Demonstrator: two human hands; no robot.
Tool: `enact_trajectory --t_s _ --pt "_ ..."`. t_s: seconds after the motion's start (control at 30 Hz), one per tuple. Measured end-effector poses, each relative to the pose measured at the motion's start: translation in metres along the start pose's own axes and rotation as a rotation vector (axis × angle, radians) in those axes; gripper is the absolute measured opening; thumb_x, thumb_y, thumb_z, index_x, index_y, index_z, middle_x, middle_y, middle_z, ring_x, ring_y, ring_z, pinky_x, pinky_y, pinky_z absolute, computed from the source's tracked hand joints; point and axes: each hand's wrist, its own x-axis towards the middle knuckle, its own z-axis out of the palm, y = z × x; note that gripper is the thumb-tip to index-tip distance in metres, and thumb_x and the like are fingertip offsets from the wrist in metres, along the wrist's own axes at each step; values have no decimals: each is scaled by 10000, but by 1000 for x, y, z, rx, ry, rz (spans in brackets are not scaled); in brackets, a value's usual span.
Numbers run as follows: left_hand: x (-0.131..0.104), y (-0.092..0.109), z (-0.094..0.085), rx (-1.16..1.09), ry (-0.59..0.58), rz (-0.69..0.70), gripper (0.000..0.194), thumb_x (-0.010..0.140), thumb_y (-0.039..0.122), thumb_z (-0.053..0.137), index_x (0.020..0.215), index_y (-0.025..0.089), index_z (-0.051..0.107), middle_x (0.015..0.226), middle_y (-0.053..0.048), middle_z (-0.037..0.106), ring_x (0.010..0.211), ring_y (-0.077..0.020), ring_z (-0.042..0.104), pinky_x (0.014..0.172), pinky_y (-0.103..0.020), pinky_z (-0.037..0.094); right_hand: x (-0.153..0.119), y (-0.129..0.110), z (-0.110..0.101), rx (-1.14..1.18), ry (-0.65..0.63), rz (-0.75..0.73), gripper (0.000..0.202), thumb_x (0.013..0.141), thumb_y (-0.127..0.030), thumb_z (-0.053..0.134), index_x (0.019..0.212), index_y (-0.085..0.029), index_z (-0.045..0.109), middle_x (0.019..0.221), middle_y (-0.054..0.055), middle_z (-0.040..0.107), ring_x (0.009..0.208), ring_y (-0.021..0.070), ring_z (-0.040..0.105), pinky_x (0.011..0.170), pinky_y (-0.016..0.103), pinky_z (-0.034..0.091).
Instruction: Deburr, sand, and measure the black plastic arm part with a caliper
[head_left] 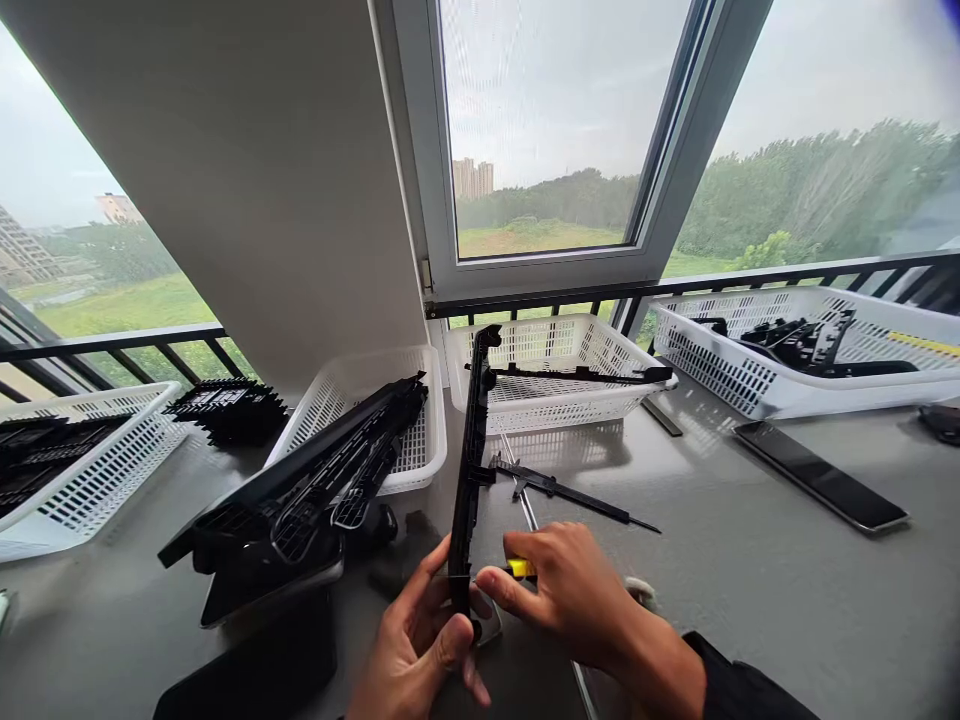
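Note:
My left hand is closed around the lower end of a long, narrow black plastic trim part, which stands nearly upright. In my right hand is a yellow utility knife, mostly hidden by the fingers. Its thin blade appears to lie across the black part just above my left thumb; whether it cuts in, I cannot tell. Behind the part lies a black caliper on the grey table. A long thin metal strip runs beneath the caliper and past my right hand.
To the left, long black plastic parts lean on a white basket. Another white basket stands ahead with a black strip across it. A basket of black parts and a phone are at right; another basket is far left.

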Motion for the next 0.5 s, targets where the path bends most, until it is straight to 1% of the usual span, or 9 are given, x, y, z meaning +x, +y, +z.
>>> enact_trajectory --t_s 0.13,0.27,0.33,0.43,0.5 --pt "2 -6 -2 -4 8 29 688 883 466 864 1515 344 622 1156 -84 737 577 -82 578 545 -309 660 -2 -2 -3 22 -15 -45 814 1039 -835 258 654 -207 605 579 32 639 553 156 529 614 337 163" --pt "6 -14 -5 -17 18 58 701 874 457 870 1513 320 618 1250 -120 730 557 -80 586 512 -315 655 -3 -3 -1 26 -37 -57 816 1042 -831 262 641 -207 600 572 38 639 537 156 528 606 338 166" --pt "7 -16 -6 -20 30 46 693 885 445 862 1519 325 606 1232 -114 735 564 -87 596 518 -328 663 -2 -3 0 21 -41 -36 819 1036 -840 275 638 -207 609 572 42 645 535 160 531 606 338 168" --pt "6 -14 -6 -15 51 51 682 904 436 846 1525 320 590 1146 -81 732 566 -88 602 527 -330 666 -2 -2 -2 30 -25 -1 829 1008 -876 302 627 -209 614 562 38 637 536 161 525 602 336 166" --pt "5 -13 -6 -14 49 56 712 895 430 857 1537 318 570 1077 -57 725 563 -90 602 515 -323 662 -2 -1 -2 72 -16 -11 845 1005 -885 275 630 -210 618 568 32 634 549 159 525 603 330 180"
